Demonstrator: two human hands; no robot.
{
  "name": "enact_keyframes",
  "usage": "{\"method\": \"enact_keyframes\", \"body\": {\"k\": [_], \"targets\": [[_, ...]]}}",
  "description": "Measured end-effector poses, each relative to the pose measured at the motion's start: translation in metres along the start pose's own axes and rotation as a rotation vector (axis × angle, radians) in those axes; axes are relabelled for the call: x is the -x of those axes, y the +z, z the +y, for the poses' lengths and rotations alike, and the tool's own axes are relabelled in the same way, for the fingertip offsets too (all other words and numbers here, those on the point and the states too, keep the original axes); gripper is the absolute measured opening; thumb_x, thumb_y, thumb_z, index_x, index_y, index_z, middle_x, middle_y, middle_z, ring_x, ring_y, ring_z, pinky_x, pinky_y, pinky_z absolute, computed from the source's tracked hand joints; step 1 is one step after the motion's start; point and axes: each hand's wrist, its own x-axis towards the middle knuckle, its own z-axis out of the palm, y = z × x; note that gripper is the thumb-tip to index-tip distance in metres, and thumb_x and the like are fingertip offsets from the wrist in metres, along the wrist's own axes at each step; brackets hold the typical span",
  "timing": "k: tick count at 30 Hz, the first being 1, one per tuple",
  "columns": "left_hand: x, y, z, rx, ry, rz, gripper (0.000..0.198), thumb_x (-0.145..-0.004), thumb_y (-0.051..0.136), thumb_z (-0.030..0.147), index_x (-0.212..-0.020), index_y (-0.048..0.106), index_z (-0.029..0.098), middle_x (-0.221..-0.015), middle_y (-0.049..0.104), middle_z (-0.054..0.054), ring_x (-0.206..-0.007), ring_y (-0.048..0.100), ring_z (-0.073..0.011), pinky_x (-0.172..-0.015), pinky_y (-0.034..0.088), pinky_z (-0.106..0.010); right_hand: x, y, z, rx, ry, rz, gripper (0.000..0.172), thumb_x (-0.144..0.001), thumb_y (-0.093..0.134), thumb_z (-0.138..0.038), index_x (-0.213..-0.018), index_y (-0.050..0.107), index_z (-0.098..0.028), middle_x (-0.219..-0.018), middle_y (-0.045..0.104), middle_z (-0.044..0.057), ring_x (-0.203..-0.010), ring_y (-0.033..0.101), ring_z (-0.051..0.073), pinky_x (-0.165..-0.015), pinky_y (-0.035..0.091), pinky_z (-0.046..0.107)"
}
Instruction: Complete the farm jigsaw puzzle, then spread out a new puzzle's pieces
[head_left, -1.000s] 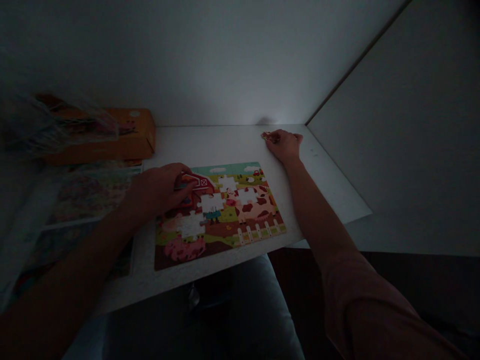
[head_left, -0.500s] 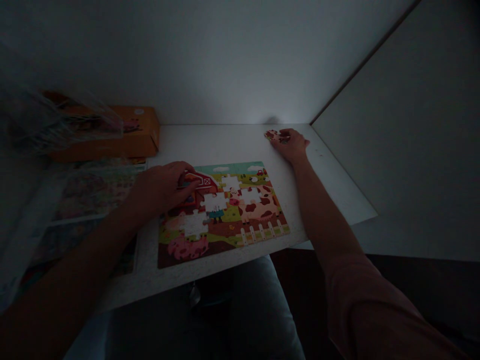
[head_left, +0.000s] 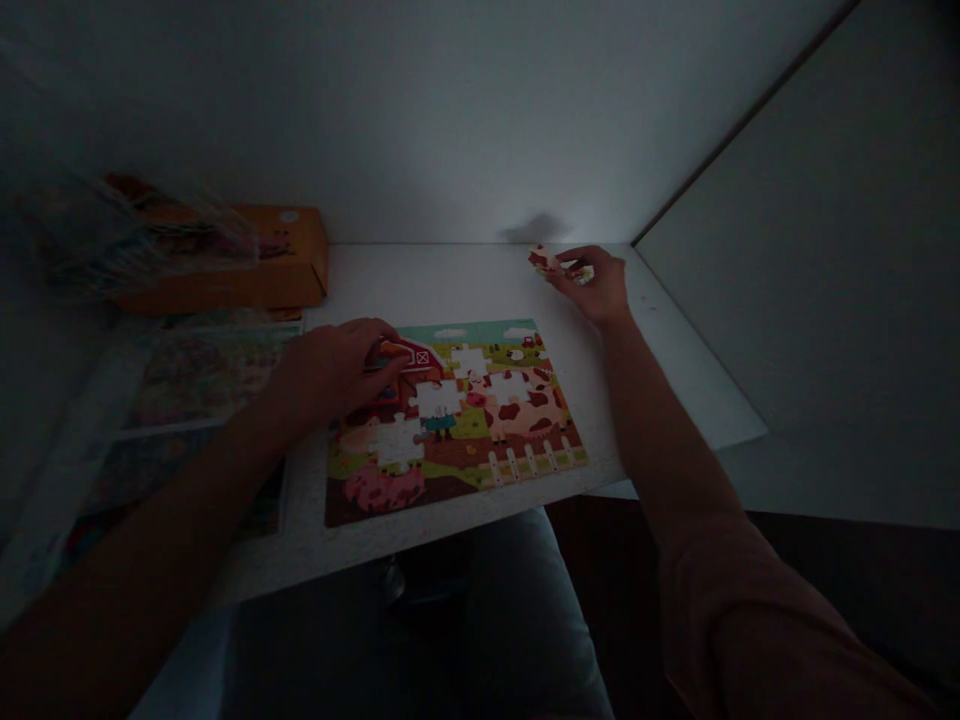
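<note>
A colourful farm jigsaw puzzle (head_left: 480,440) lies on the white table (head_left: 457,285), with several white gaps where pieces are absent. My left hand (head_left: 334,370) rests on the puzzle's upper left part, over the red barn, fingers curled and pressing down. My right hand (head_left: 592,280) is at the far right of the table, beyond the puzzle's top right corner. Its fingers pinch a small brown-and-white puzzle piece (head_left: 544,260), lifted a little off the surface.
An orange box (head_left: 255,265) stands at the back left with a crinkled clear plastic bag (head_left: 112,235) over it. Other puzzle boards (head_left: 195,375) lie to the left. A wall (head_left: 810,230) closes the right side. The scene is very dim.
My right hand has turned and raised the small piece off the table. The left hand stays on the puzzle. The camera view has drifted slightly.
</note>
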Motion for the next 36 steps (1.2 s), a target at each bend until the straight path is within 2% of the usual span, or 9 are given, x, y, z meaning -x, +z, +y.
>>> {"method": "enact_keyframes", "body": {"k": [5,10,14,17,19,21,27,32,36], "targets": [[0.000,0.002,-0.001,-0.008,0.005,-0.020,0.051,-0.120,0.057,0.067,-0.140,0.088,0.033,-0.128,0.094,-0.019,-0.117,0.089,-0.0451,-0.093,0.062,-0.054,0.016,-0.017,-0.051,-0.200,-0.283,-0.062,0.040,-0.090,0.106,-0.058,-0.118,0.089,-0.035,-0.123,0.090,0.007,-0.103,0.083,0.031,-0.100,0.072,0.053],[0.000,-0.001,0.002,-0.001,-0.002,-0.058,0.048,-0.119,0.058,0.062,-0.142,0.088,0.032,-0.131,0.093,-0.017,-0.118,0.090,-0.0430,-0.095,0.062,-0.052,0.037,-0.042,-0.088,-0.323,-0.566,-0.180,0.039,-0.094,0.104,-0.055,-0.127,0.093,-0.038,-0.130,0.093,0.005,-0.093,0.080,0.031,-0.100,0.070,0.059],[-0.001,-0.001,0.002,-0.016,-0.020,-0.076,0.052,-0.122,0.059,0.066,-0.145,0.087,0.029,-0.127,0.091,-0.017,-0.116,0.089,-0.0388,-0.096,0.061,-0.049,0.061,-0.051,-0.071,-0.392,-0.606,-0.319,0.040,-0.093,0.110,-0.055,-0.128,0.095,-0.042,-0.123,0.094,0.003,-0.086,0.078,0.029,-0.089,0.071,0.056],[-0.002,0.000,0.002,-0.041,-0.042,-0.095,0.049,-0.121,0.063,0.061,-0.146,0.086,0.026,-0.124,0.091,-0.015,-0.114,0.087,-0.0364,-0.094,0.058,-0.045,0.078,-0.044,-0.044,-0.486,-0.478,-0.381,0.045,-0.088,0.112,-0.067,-0.119,0.096,-0.039,-0.114,0.093,0.004,-0.085,0.077,0.027,-0.081,0.069,0.048],[-0.002,0.001,0.004,-0.042,-0.069,-0.105,0.048,-0.121,0.064,0.060,-0.148,0.084,0.026,-0.125,0.090,-0.013,-0.116,0.086,-0.0355,-0.093,0.055,-0.043,0.085,-0.037,-0.031,-0.499,-0.403,-0.432,0.049,-0.087,0.112,-0.074,-0.116,0.097,-0.038,-0.111,0.091,0.003,-0.087,0.078,0.026,-0.084,0.068,0.045],[-0.003,0.001,0.005,-0.042,-0.099,-0.108,0.048,-0.121,0.064,0.061,-0.148,0.084,0.026,-0.125,0.090,-0.011,-0.114,0.084,-0.0346,-0.091,0.053,-0.042,0.088,-0.030,-0.023,-0.509,-0.428,-0.510,0.053,-0.089,0.112,-0.076,-0.120,0.098,-0.036,-0.111,0.091,0.003,-0.089,0.078,0.025,-0.087,0.066,0.042],[-0.004,0.005,0.007,-0.064,-0.141,-0.088,0.052,-0.113,0.064,0.063,-0.146,0.085,0.029,-0.117,0.088,-0.009,-0.106,0.082,-0.0342,-0.087,0.052,-0.044,0.087,-0.022,-0.025,-0.506,-0.657,-0.766,0.050,-0.106,0.105,-0.070,-0.135,0.099,-0.030,-0.117,0.087,0.005,-0.098,0.077,0.022,-0.093,0.061,0.036],[-0.002,0.006,0.005,-0.066,-0.133,-0.077,0.059,-0.113,0.062,0.068,-0.150,0.085,0.028,-0.120,0.089,-0.010,-0.107,0.082,-0.0342,-0.089,0.053,-0.045,0.088,-0.027,-0.028,-0.499,-0.719,-0.792,0.039,-0.114,0.099,-0.063,-0.139,0.101,-0.032,-0.125,0.084,0.006,-0.107,0.076,0.024,-0.104,0.062,0.040],[-0.001,0.009,0.001,-0.031,-0.133,-0.062,0.057,-0.115,0.063,0.071,-0.151,0.086,0.032,-0.123,0.091,-0.008,-0.113,0.085,-0.0368,-0.094,0.057,-0.047,0.087,-0.032,-0.026,-0.476,-0.725,-0.797,0.035,-0.115,0.098,-0.056,-0.145,0.101,-0.038,-0.126,0.082,0.006,-0.107,0.076,0.025,-0.101,0.064,0.040]]}}
